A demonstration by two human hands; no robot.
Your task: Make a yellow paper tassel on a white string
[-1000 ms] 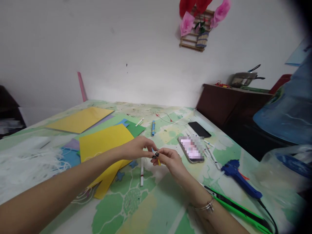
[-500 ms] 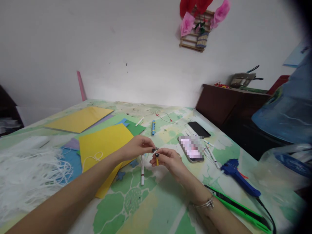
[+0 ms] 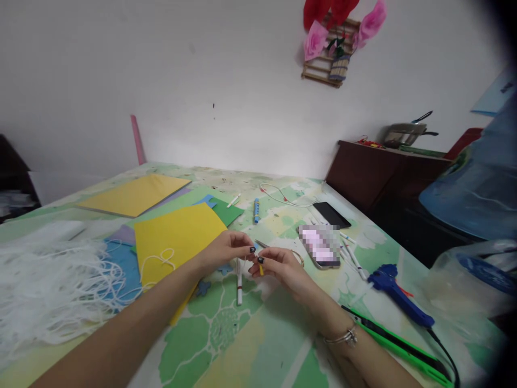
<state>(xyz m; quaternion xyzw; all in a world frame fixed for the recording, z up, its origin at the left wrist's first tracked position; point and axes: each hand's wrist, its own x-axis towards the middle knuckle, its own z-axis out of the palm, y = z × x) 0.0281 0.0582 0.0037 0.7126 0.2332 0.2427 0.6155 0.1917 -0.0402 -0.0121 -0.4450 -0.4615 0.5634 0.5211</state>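
My right hand (image 3: pixel 278 267) is closed in a pinch on a small yellow strip (image 3: pixel 261 268), whose lower end pokes out below the thumb. Right beside it, my left hand (image 3: pixel 234 249) also pinches with thumb and forefinger; what it holds, if anything, is too small to make out. A pair of scissors (image 3: pixel 298 255) lies partly hidden behind my right hand. Below my fingers rests a white marker (image 3: pixel 239 288). The yellow foam sheet (image 3: pixel 173 231) lies under my left forearm, with white string (image 3: pixel 163 260) on it and small blue cut-out shapes (image 3: pixel 204 288) near its edge.
A heap of white string (image 3: pixel 60 291) covers the left side. On the right are a phone (image 3: pixel 317 247), a black phone-like slab (image 3: pixel 332 214), several markers (image 3: pixel 355 264), a blue glue gun (image 3: pixel 398 296) and a green cutter (image 3: pixel 399 345). A blue tube (image 3: pixel 256 211) lies farther back.
The fingertips of my two hands have come slightly apart, and more of the scissors shows between them. The whole view has shifted a little.
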